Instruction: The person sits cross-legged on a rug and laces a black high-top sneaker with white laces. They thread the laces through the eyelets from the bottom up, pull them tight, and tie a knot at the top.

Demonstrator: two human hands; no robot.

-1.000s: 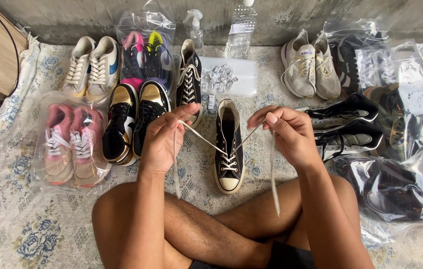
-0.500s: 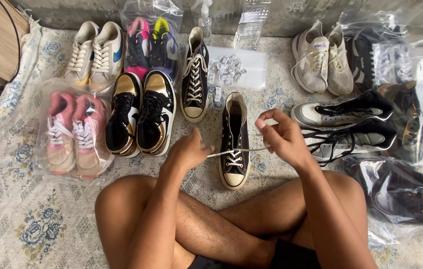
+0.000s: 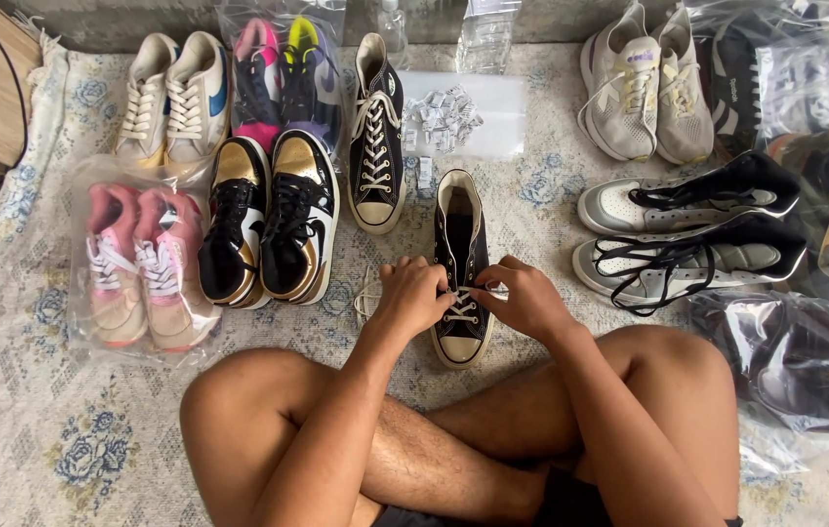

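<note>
On rug centre: left hand, right hand pinch white laces of black sneaker; uneven pull risks loose lacing.

The high-top lies on the rug before my crossed legs, my left hand and right hand over its laces. Its mate lies behind and left. Further left is a low pair, then bagged sneakers. Right lie two boots.
</note>
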